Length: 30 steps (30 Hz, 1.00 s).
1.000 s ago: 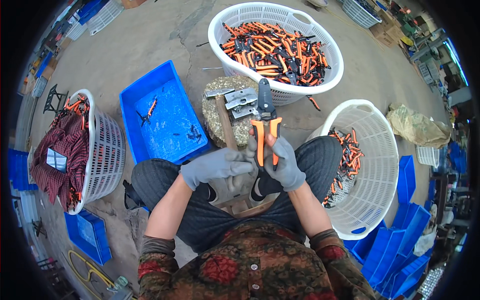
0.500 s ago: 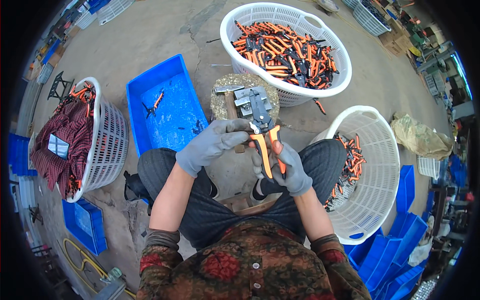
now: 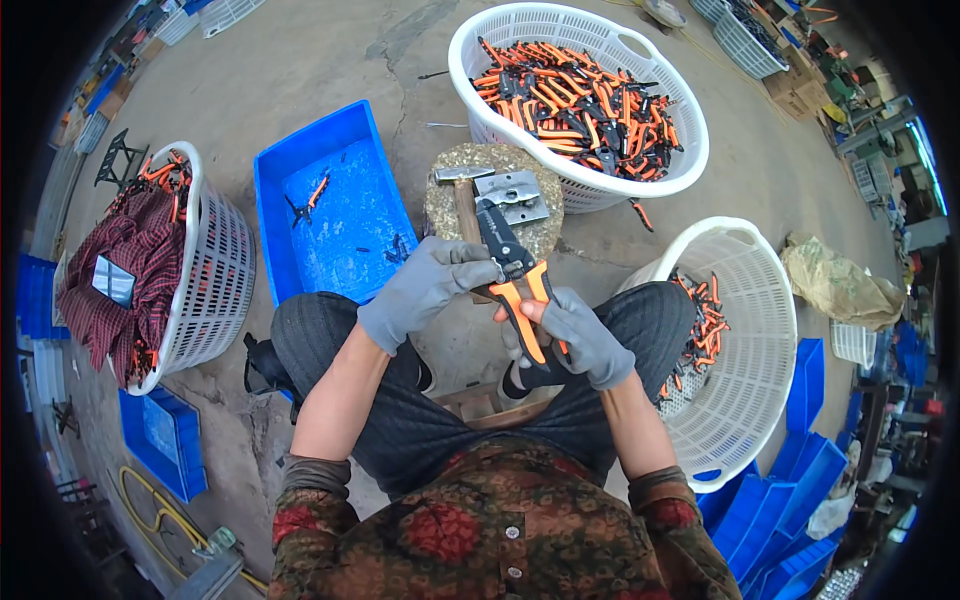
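Note:
Wire strippers (image 3: 506, 245) with a flat black head and orange-and-black handles are held in front of me, their head pointing away. My right hand (image 3: 580, 335), in a grey glove with a bare thumb tip showing, wraps round the handles. From the left, my gloved left hand (image 3: 425, 290) closes its fingers at the strippers' pivot; whatever is pinched there is hidden. Just beyond, a round speckled block (image 3: 545, 232) bears a steel block (image 3: 520, 200) and a hammer (image 3: 465, 205) with a wooden handle. The strippers' head overlaps these in view.
A white basket (image 3: 690, 185) heaped with orange-handled tools stands beyond the block. Another white basket (image 3: 765, 380), partly filled, is at my right. On the left are a blue bin (image 3: 340, 225) with one tool and scraps, and a cloth-covered basket (image 3: 220, 270). Blue trays (image 3: 765, 510) lie lower right.
The wire strippers have tilted, their head swinging left and nearer to me, uncovering more of the steel block. Both hands stay on them.

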Motion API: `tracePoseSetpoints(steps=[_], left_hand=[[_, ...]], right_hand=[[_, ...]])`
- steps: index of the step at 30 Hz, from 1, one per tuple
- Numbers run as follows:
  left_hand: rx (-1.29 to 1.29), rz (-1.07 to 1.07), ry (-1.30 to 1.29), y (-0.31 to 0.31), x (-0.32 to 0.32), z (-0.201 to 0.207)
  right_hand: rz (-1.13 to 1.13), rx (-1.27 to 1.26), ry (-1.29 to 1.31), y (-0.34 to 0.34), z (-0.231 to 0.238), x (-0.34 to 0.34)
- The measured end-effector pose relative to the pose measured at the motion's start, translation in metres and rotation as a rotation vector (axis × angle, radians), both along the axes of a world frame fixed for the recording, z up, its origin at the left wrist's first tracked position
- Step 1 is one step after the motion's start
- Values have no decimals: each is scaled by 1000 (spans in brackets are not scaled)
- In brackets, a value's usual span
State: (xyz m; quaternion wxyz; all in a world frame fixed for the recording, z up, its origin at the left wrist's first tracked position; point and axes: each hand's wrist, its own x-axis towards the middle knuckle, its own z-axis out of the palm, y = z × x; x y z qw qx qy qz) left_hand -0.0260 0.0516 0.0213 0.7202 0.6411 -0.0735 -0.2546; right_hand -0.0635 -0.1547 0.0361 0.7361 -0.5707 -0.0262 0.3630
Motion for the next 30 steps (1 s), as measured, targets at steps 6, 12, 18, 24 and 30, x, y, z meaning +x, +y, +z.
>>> tracePoseSetpoints(steps=[6,12,18,24,30], left_hand=[[133,65,-70,2,14,-13],[90,252,-118,13,20,-8],[141,172,-95,6,23,-5],[145,177,-93,9,22,-5],[126,137,-85,5,20,-6]], right_hand=[[-102,-149,-135,-9,-48,34],[-384,-962,-846,-8,-24,83],[-146,-1387,-1017,-15,-46,115],[-434,-1195,-890,-4,-24,107],[93,-1096,-503,-43,-29,132]])
